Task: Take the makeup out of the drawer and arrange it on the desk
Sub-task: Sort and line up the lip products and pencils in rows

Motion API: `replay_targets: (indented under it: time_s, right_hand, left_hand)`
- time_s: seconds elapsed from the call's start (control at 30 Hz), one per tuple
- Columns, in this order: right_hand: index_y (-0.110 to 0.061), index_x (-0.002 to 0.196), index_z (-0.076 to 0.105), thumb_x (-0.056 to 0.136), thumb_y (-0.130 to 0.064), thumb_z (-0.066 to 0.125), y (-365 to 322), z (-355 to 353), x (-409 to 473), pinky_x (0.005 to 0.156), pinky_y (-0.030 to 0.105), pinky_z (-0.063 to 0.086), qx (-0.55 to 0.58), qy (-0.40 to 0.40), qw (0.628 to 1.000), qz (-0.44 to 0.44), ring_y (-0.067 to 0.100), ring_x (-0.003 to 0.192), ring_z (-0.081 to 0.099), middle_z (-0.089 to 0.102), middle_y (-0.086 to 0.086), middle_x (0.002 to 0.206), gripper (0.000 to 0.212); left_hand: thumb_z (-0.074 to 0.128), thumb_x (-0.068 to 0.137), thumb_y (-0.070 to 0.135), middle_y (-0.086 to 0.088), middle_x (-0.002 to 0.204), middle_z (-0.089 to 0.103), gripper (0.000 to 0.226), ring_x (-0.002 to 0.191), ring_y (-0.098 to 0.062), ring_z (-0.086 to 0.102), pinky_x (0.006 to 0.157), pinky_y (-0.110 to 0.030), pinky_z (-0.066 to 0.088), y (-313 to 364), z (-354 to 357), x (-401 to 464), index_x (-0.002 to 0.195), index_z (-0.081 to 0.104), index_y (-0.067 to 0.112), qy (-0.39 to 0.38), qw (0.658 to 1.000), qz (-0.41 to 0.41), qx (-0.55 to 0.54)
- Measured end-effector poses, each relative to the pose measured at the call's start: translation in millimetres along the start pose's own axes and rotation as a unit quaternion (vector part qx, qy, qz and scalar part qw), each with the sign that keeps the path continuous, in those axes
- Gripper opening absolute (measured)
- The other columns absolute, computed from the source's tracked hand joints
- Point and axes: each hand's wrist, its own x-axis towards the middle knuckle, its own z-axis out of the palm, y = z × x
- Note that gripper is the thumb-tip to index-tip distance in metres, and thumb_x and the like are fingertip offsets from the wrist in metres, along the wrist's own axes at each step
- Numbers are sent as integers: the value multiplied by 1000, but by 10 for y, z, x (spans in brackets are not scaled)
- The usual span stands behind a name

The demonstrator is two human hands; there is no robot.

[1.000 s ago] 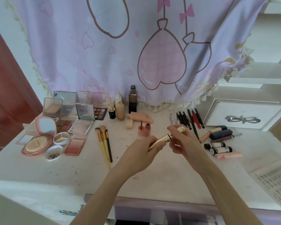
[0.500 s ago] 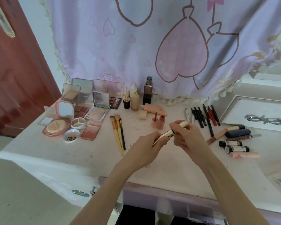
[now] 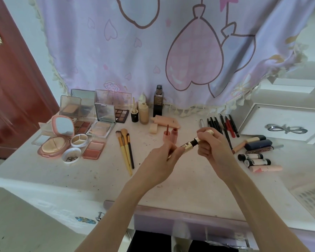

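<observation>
Head view: a lilac cloth printed with pink hearts hangs behind a white counter, its fringed hem reaching the counter's back edge. A dark red door stands at the left, and a white drawer front with a silver bow handle sits at the right.

On the counter's left lies a cluster of open palettes and compacts, among them a round pink compact with its mirror lid raised. Behind the middle stand a dark square bottle and a beige bottle. Three brushes lie side by side in front of the palettes. A row of dark pencils lies at the back right, and nearer the right edge a group of tubes lies on its side.

Above the counter's middle, both hands hold a gold tube. The left hand grips the tube's body, fingers curled round it. The right hand pinches the gold cap at the upper end, and a black neck shows between cap and body. Just behind the hands, two small pink lip-colour tubes stand upright, one with its wand sticking up.
</observation>
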Motion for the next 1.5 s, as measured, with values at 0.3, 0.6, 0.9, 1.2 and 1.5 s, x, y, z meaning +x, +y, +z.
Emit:
replay_targets:
  time_s: [0.3,0.6,0.9,1.2,1.5]
  right_hand:
    - [-9,74,56,76,-28,65,-95,-228,-15,42,17,24,-74,-77,994,-16,8,44,26,32,-7,49,21]
    - [-9,63,53,89,-2,48,-166,-439,-67,39,17,20,-76,57,995,-34,6,38,24,29,-10,41,27]
    - [-7,65,57,91,-7,52,-179,-644,-73,40,21,35,-82,108,989,-53,8,34,28,33,-6,42,27]
    - [-5,61,52,93,-3,48,-196,-770,-91,31,12,29,-11,139,988,-68,7,28,26,39,-8,36,32]
    - [-11,58,46,90,-7,49,-308,-1038,-75,36,18,18,-5,220,973,-74,6,31,23,34,-3,44,32]
  left_hand:
    - [47,90,48,8,68,52,25,53,-6,43,53,-22,34,10,30,-4,101,47,25,-32,999,17,17]
    - [39,90,52,11,62,49,29,48,-2,40,55,-22,34,-19,142,32,80,55,31,-57,998,14,20]
    - [38,91,52,11,60,47,31,48,-1,39,53,-20,32,109,281,37,71,51,31,-75,997,13,9]
    - [37,92,51,10,59,44,34,48,-3,35,48,-14,31,226,331,33,70,49,29,-88,996,22,13]
    - [36,92,49,10,55,43,37,44,-2,35,47,-15,29,239,292,30,67,49,25,-72,997,20,2]
